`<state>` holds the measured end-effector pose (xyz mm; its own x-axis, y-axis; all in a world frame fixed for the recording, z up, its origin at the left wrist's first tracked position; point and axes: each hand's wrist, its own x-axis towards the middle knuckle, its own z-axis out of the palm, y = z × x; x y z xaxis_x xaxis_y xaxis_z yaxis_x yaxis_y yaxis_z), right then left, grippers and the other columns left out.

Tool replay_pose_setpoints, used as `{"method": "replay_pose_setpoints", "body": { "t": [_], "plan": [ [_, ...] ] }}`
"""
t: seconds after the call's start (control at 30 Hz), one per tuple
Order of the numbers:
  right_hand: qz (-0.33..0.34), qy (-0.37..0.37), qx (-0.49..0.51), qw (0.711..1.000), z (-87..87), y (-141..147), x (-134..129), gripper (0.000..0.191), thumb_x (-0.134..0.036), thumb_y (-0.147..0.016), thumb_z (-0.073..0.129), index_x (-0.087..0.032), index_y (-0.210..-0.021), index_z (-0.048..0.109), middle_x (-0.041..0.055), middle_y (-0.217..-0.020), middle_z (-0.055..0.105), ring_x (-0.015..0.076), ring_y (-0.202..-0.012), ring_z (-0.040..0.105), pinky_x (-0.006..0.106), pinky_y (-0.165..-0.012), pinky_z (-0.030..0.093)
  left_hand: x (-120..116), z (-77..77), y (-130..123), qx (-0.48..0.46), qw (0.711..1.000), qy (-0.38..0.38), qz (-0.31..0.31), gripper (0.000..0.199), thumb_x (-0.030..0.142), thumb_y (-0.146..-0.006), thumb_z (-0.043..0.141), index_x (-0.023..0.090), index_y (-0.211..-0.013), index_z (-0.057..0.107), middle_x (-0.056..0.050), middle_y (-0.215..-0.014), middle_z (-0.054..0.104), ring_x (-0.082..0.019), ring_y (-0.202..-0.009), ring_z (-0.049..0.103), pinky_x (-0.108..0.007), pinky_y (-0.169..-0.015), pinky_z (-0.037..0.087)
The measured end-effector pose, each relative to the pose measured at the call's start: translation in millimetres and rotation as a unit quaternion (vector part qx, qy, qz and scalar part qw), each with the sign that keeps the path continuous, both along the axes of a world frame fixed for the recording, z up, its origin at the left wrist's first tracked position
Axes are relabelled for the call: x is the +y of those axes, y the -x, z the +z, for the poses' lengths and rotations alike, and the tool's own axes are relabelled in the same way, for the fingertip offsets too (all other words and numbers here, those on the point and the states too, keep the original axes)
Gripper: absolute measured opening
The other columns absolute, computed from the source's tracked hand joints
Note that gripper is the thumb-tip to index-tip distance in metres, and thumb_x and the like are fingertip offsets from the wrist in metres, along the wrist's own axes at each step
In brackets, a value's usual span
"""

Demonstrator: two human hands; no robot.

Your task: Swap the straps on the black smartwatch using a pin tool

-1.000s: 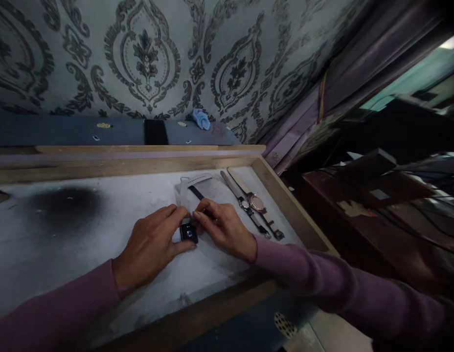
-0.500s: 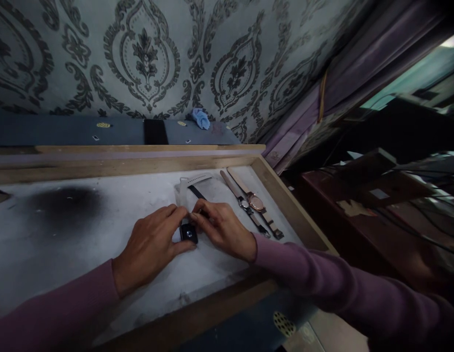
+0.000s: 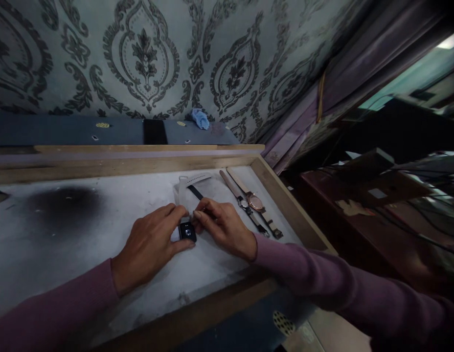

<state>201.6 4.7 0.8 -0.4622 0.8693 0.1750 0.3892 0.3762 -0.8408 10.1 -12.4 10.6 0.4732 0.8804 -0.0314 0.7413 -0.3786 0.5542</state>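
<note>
A smartwatch with a dark square face (image 3: 188, 232) lies on the white floor of a wooden tray. My left hand (image 3: 149, 242) grips it from the left, thumb along its lower edge and fingers at its upper end. From the top of the watch, by those fingers, runs a pale strap (image 3: 182, 191). My right hand (image 3: 221, 226) is closed in a pinch just right of the watch's upper end; what its fingertips hold, if anything, is hidden. A black strap (image 3: 195, 192) and a light perforated strap (image 3: 198, 179) lie beyond the hands.
Two wristwatches, a small one (image 3: 243, 203) and a rose-gold one (image 3: 255, 202), lie right of my hands. The tray's wooden rim (image 3: 293, 210) surrounds the work. Behind it are a black phone (image 3: 155, 132) and a crumpled blue cloth (image 3: 200, 119).
My right fingertips have drawn slightly away from the watch's upper end, so more of that end shows. My left hand keeps its grip on the watch.
</note>
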Motion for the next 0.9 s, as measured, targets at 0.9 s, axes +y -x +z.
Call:
{"method": "replay_pose_setpoints", "body": {
  "t": [0.9],
  "plan": [
    [-0.026,0.037,0.040,0.998,-6.5,3.9,1.2,0.026,-0.039,-0.095,0.050,-0.019,-0.078,0.051,0.0013,-0.067,0.064,0.0112,-0.054,0.060,0.022,-0.055,0.049,-0.8,1.1,-0.7,-0.012,1.000,0.000,-0.003,0.028,0.028,-0.082,0.069,0.024,-0.106,0.056,0.001,-0.093,0.060,-0.019,-0.082,0.058,-0.029,-0.065,0.041]
  ]
}}
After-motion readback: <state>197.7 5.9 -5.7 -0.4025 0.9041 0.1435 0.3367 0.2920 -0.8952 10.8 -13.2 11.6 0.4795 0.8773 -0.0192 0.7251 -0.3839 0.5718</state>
